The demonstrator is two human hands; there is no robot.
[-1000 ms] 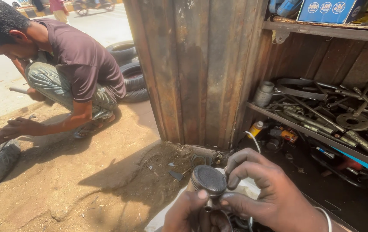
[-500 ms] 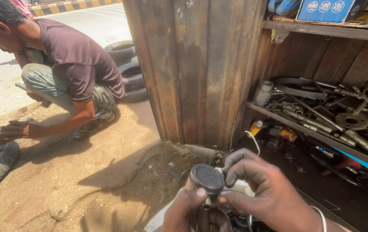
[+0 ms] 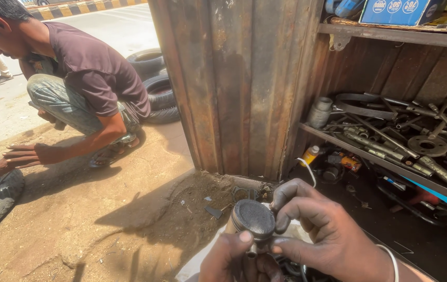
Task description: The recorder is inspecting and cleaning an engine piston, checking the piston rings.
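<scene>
Both our hands are on one grimy piston (image 3: 253,219) low in the middle of the view: left hand (image 3: 231,257) grips it from below, thumb on the rim, while right hand (image 3: 324,235) curls over its side, fingers pinching. We count two stacked tyres (image 3: 155,86) and one crouching person (image 3: 72,89) nearby. Compared with half a second back, our grip hasn't really changed; that person leans slightly lower.

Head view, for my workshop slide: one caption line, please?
Both hands, left hand and right hand, grip a blackened piston beside a tool shelf.
</scene>
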